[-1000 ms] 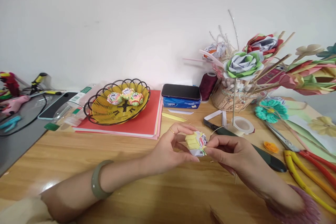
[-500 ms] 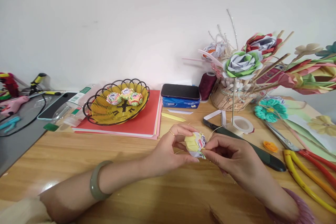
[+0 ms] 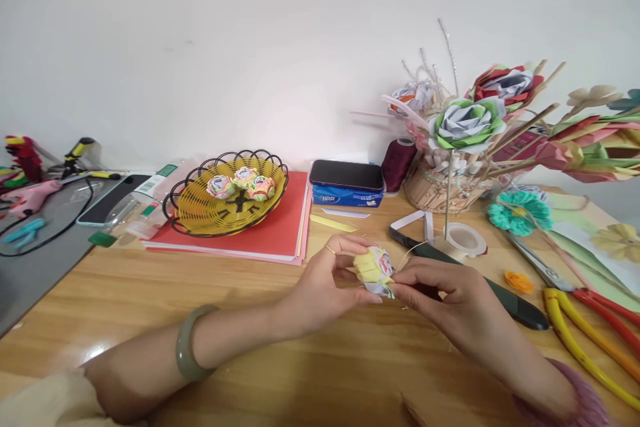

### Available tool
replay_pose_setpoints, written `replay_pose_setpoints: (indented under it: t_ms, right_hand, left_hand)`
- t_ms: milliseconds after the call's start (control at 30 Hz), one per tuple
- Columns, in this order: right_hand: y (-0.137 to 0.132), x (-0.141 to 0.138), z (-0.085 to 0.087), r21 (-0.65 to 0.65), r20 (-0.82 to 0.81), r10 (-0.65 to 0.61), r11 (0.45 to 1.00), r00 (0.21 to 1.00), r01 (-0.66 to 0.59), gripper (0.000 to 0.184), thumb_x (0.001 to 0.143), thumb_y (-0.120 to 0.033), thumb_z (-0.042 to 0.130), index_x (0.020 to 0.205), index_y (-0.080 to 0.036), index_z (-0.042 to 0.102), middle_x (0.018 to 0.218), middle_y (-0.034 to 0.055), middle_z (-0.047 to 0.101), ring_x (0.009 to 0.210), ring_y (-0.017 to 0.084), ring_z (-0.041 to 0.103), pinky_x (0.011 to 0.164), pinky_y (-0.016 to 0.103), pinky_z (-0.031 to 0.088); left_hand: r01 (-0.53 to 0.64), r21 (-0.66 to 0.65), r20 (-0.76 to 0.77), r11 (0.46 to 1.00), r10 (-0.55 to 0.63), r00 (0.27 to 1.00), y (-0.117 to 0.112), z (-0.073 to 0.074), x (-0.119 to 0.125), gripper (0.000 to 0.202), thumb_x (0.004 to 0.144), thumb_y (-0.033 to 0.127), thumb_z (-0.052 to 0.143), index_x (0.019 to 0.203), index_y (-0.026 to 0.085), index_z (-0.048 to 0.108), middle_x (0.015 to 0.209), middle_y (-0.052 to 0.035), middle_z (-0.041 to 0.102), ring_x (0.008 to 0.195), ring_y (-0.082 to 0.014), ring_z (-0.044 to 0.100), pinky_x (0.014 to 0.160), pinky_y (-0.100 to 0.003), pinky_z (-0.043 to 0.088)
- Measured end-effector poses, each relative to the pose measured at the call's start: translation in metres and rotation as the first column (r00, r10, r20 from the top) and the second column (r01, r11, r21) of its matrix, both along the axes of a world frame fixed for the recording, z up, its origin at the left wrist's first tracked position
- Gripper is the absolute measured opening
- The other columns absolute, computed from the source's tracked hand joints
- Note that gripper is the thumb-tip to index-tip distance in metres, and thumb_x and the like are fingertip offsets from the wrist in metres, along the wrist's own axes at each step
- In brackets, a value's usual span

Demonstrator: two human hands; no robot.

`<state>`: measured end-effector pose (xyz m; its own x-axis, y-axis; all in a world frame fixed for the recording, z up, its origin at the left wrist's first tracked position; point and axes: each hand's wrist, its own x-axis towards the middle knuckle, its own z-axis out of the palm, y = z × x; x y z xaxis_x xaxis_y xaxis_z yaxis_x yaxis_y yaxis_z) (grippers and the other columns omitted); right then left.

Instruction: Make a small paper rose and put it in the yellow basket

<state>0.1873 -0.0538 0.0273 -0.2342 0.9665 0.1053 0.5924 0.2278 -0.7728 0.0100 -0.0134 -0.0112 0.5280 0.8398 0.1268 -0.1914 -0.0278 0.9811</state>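
My left hand [image 3: 327,283] and my right hand [image 3: 440,293] meet over the middle of the wooden table [image 3: 150,307]. Between them they pinch a small folded paper flower bud [image 3: 374,270], yellow with white and pink folds. The left thumb and fingers wrap its left side, with a ring on one finger and a green bangle [image 3: 186,351] on the wrist. My right fingertips press on its right lower edge. A thin yellowish thread runs from the bud toward the right.
A yellow wire basket [image 3: 200,213] with three paper buds sits on red paper sheets [image 3: 273,237]. Behind are a tissue pack under a phone [image 3: 346,175], a thread spool [image 3: 397,163], a paper-flower bouquet [image 3: 467,123], tape roll [image 3: 464,239], pliers [image 3: 575,320] and scissors.
Both hands keep hold of the bud and have turned it slightly; the view has shifted a little. Nothing was let go.
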Motion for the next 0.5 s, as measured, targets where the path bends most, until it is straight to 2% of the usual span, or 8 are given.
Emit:
replay_pose_setpoints:
  t_ms: [100,367,500]
  right_hand:
    - [0.0005,-0.0012,-0.0009,-0.030,-0.046,-0.051,0.998,0.998,0.049,0.022,0.078,-0.036,0.058,0.063,-0.020,0.065,0.062,0.0018,0.060,0.056,0.014,0.052,0.052,0.026,0.038]
    - [0.0025,-0.0028,-0.0034,-0.329,-0.284,-0.141,0.943,0.948,0.042,0.021,0.070,-0.039,0.064,0.061,-0.020,0.063,0.066,-0.0004,0.057,0.062,0.014,0.050,0.058,0.025,0.039]
    - [0.0026,-0.0023,-0.0056,-0.335,-0.292,-0.163,0.941,0.943,0.059,0.021,0.070,-0.039,0.066,0.062,-0.020,0.063,0.067,-0.0007,0.056,0.064,0.014,0.050,0.059,0.025,0.039]
  left_hand:
    - [0.006,-0.019,0.007,1.000,-0.006,1.000,-0.0004,0.0008,0.0003,0.049,0.057,0.015,0.076,0.092,0.021,0.043,0.119,-0.0062,0.049,0.098,-0.0168,0.057,0.078,-0.030,0.045]
    - [0.027,-0.018,-0.015,0.999,-0.027,1.000,0.0000,0.0017,-0.0003,0.047,0.056,0.015,0.076,0.091,0.021,0.044,0.117,-0.0063,0.048,0.099,-0.0184,0.057,0.079,-0.031,0.044]
    - [0.016,-0.036,-0.014,0.999,-0.016,1.000,0.0013,0.0009,0.0003,0.047,0.056,0.015,0.076,0.090,0.021,0.044,0.117,-0.0054,0.048,0.097,-0.0168,0.058,0.078,-0.030,0.045]
